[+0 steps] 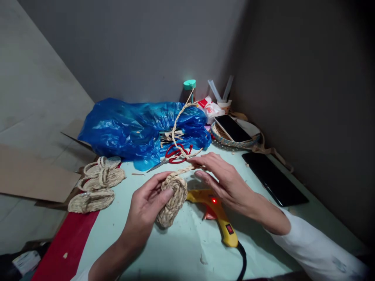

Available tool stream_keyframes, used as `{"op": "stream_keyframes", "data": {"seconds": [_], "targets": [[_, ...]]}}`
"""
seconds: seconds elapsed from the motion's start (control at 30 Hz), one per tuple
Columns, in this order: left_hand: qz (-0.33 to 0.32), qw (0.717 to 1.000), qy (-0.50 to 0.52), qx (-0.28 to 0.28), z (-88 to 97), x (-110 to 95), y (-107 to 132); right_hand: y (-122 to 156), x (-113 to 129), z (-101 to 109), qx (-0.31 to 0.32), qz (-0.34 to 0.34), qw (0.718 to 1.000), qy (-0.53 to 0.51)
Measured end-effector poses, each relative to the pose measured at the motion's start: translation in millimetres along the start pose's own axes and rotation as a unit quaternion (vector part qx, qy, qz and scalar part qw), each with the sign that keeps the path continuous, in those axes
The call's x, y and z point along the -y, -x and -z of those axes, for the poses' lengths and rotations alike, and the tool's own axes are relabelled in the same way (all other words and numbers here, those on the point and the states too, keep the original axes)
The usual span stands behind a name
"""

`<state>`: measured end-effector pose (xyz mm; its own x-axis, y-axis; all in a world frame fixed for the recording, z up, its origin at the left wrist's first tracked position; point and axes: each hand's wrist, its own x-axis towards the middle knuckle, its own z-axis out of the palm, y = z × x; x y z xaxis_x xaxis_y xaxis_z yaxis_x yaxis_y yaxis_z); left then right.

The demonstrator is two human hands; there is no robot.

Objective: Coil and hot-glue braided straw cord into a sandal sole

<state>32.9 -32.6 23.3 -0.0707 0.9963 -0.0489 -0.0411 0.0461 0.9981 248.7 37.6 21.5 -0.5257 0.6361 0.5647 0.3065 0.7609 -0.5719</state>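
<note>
My left hand [146, 207] grips an oval sole of coiled braided straw [172, 201], thumb pressed on its top face. My right hand [225, 181] hovers over the sole's far end, fingers stretched flat along the loose braid [179, 128] that runs from the sole up toward the blue bag. A yellow glue gun [219, 218] lies on the pale green table top [181, 249] just under my right wrist, its red light on.
Finished straw sandals [98, 181] lie at the left beside a red strip [68, 244]. A blue plastic bag [140, 127], red-handled scissors [174, 154], a basket holding a phone [234, 130], glue sticks in a cup [224, 99] and a black slab [274, 177] sit behind. Cardboard [32, 175] lies left.
</note>
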Motion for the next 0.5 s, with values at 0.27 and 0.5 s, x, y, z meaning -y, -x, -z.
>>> {"op": "stream_keyframes", "data": {"seconds": [0.27, 0.5], "targets": [[-0.097, 0.976, -0.195, -0.027, 1.5, 5.7, -4.2, 1.8, 9.6, 2.7, -0.049, 0.036, 0.995, 0.083], [-0.084, 0.957, -0.267, -0.082, -2.9, 8.2, -1.9, 6.2, 15.5, 4.3, -0.034, 0.055, 0.985, 0.162]]}}
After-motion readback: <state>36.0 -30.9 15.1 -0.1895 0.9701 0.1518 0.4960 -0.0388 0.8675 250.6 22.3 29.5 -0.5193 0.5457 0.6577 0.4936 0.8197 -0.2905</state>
